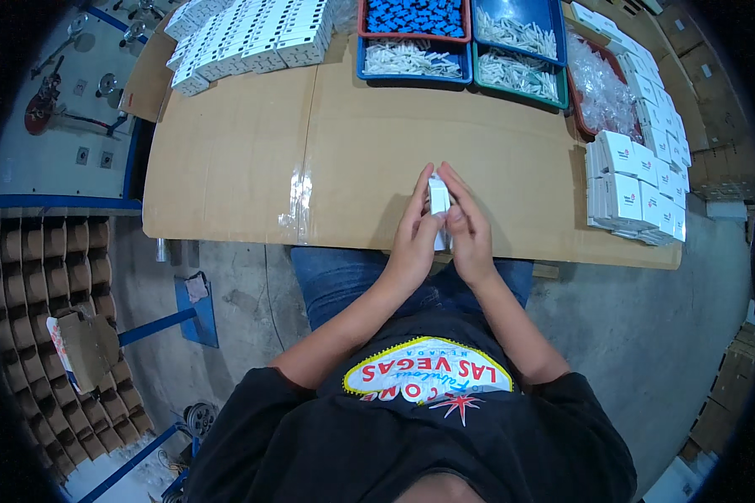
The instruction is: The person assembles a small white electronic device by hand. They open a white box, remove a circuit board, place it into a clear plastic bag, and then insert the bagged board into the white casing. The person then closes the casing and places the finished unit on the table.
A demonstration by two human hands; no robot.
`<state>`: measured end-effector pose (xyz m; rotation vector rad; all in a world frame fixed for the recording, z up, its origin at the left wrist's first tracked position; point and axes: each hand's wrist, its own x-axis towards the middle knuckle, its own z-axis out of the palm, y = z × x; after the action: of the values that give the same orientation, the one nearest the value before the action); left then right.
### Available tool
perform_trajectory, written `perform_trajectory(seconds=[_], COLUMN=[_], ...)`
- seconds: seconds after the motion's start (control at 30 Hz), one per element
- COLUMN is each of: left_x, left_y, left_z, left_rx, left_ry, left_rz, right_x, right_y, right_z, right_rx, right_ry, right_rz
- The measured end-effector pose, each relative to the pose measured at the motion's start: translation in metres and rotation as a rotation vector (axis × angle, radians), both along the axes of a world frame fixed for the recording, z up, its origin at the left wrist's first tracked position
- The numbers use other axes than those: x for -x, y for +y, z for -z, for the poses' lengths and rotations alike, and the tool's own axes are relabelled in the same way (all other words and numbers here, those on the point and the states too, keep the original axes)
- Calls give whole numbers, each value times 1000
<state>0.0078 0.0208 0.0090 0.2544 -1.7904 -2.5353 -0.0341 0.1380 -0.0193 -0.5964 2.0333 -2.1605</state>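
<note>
Between my two hands, just over the near edge of the cardboard-covered table, is a small white box, its narrow side facing up. My left hand presses it from the left, with the thumb on its near part. On the other side my right hand holds it with fingers stretched along it and the thumb bent in close to the left one. The palms hide most of the box, and whether anything is inside it cannot be seen.
White boxes stand in rows at the far left, and more white boxes are stacked at the right edge. Trays at the back hold blue pieces and white stick-like parts. A red tray holds clear plastic bags. Cardboard dividers lie left.
</note>
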Motion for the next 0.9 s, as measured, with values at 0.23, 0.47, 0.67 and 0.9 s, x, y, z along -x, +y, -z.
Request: perform_trajectory(seconds=[0.23,0.47,0.67,0.9], left_x=[0,0,-2,-5], left_y=[-6,-13,-8,-9], left_z=[32,-13,-20,-1], left_rx=[-118,-361,-385,-411], left_ry=[-18,-489,-507,-475], left_rz=[-29,85,47,-19], right_x=[-2,-2,-2,-2], right_y=[-3,2,1,2], right_z=[-5,-6,-7,-5], right_rx=[9,-167,-267,-315], right_ry=[-162,191,297,418], right_rz=[-54,-42,-52,-58])
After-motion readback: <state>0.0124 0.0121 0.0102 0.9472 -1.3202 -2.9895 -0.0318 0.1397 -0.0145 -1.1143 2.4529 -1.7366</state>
